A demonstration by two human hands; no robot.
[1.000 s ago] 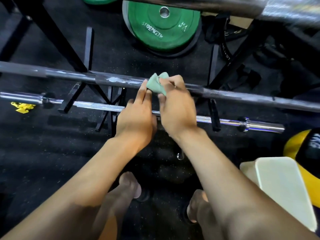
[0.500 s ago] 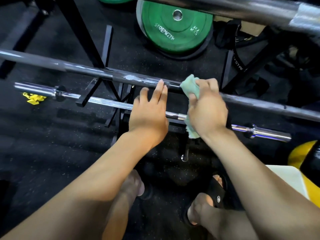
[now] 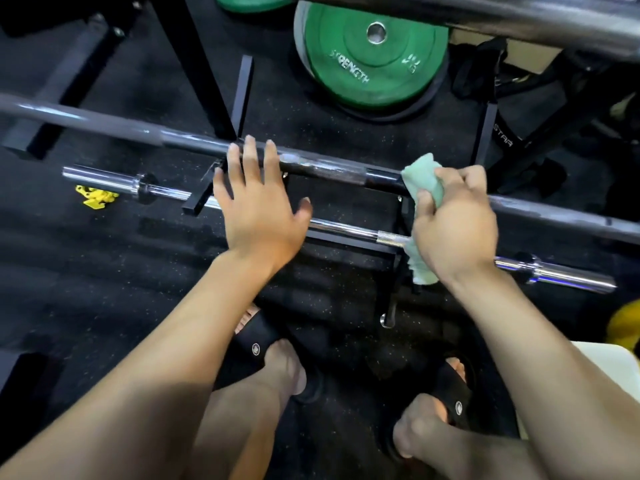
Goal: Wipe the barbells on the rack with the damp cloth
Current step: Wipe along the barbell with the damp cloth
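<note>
Both forearms are bare from the lower edge of the view to the wrists, with no sleeve, watch or band showing on either. The left hand (image 3: 258, 216) and the right hand (image 3: 453, 223) are bare too, without gloves or rings. Lower down, the legs are uncovered at the shins. Each foot wears a black slide sandal with a broad strap across the top and open toes: the left sandal (image 3: 251, 351) and the right sandal (image 3: 455, 393) each carry a small round pale logo on the strap
</note>
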